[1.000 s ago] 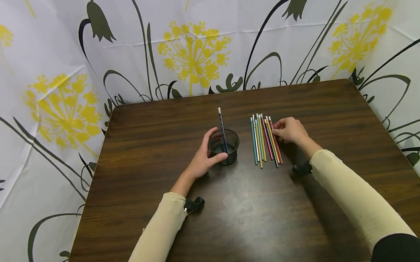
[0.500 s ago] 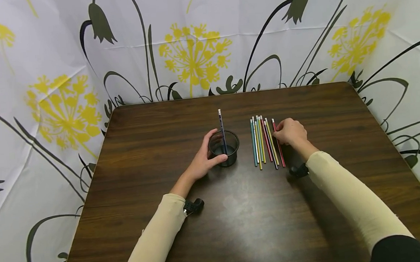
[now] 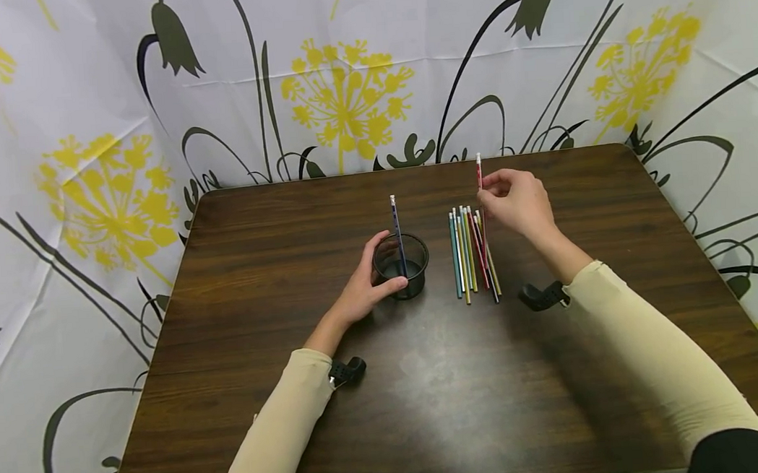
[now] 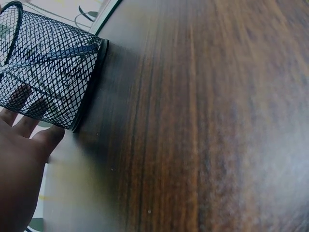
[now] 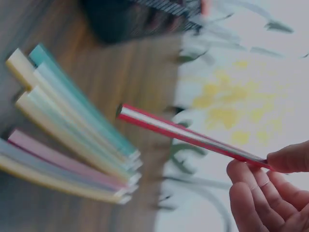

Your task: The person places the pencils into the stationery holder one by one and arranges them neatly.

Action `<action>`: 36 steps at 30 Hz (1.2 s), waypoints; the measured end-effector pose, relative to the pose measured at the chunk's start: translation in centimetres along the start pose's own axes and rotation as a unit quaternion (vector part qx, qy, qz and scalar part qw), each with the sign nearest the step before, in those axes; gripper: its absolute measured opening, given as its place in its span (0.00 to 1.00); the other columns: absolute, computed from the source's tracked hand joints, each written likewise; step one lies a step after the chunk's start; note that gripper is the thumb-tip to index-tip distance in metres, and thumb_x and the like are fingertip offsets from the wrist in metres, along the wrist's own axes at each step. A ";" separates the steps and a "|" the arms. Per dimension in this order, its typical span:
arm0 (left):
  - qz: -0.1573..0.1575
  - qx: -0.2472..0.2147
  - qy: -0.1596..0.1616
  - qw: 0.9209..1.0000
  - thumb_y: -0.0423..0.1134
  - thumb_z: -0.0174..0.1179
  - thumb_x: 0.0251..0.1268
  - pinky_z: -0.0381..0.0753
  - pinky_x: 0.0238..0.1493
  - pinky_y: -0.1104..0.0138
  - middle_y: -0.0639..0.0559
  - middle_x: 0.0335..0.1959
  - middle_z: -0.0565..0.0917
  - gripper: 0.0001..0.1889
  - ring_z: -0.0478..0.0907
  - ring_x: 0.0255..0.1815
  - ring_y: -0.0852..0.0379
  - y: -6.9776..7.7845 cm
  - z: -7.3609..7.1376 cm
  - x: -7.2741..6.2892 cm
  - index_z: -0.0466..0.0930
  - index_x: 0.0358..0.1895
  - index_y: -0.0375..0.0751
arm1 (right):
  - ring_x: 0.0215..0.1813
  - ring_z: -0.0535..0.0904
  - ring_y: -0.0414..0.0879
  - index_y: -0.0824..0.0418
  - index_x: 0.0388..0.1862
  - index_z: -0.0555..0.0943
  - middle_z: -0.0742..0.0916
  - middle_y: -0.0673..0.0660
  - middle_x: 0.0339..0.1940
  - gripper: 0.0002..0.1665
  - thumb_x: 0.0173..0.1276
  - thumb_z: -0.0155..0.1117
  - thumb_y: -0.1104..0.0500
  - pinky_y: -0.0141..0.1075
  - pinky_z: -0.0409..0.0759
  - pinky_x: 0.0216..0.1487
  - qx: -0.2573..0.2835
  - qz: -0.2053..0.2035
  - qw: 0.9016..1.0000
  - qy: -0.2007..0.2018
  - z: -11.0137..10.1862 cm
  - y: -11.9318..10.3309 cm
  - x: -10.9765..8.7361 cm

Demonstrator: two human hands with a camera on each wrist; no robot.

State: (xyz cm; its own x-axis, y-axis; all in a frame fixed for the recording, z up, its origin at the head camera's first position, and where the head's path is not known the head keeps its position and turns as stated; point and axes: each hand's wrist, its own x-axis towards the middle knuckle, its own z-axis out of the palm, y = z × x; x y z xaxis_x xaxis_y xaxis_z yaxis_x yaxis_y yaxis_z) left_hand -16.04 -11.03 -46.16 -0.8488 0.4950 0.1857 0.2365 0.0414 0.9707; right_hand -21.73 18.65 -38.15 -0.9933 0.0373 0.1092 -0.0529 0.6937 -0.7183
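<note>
My left hand (image 3: 361,290) grips a black mesh pencil cup (image 3: 416,286), thumb on the near side and fingers around the left. In the left wrist view the cup (image 4: 50,72) stands with its base on the table. One dark blue pencil (image 3: 397,228) leans inside it, eraser end up. To the right, my right hand (image 3: 522,202) pinches a red pencil (image 5: 178,137) with a white stripe between thumb and fingertips, near its eraser end. It hangs almost upright, above the loose pencils (image 3: 463,253). These lie side by side, erasers toward the back.
The dark brown wooden table (image 3: 275,250) has a back edge just beyond the pencils. Behind it hangs a white cloth (image 3: 444,15) with yellow and grey-green flower prints. A black wrist camera (image 3: 348,371) sits on the left forearm, another (image 3: 542,297) on the right.
The right hand slid the red pencil rightward away from the row, then lifted it and turned it upright, back over the other pencils. The left hand stayed on the cup.
</note>
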 end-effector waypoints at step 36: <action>0.002 -0.020 -0.005 1.000 0.27 0.61 0.66 0.54 0.67 0.37 0.32 0.71 0.60 0.42 0.54 0.72 0.30 -0.4 0.0 0.1 0.43 0.76 0.36 | 0.34 0.84 0.44 0.61 0.42 0.79 0.86 0.54 0.35 0.08 0.65 0.67 0.61 0.39 0.80 0.35 0.102 -0.149 0.979 -0.091 7.0 -4.9 -4.1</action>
State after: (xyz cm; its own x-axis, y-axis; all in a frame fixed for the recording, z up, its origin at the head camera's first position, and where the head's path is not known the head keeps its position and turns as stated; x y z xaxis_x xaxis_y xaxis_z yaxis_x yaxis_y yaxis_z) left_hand -16.21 -11.04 -46.48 -0.8426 0.5045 0.1886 0.2213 0.0050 0.9752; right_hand -18.09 10.06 -39.91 -0.9318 -0.2860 0.2235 -0.3435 0.4958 -0.7976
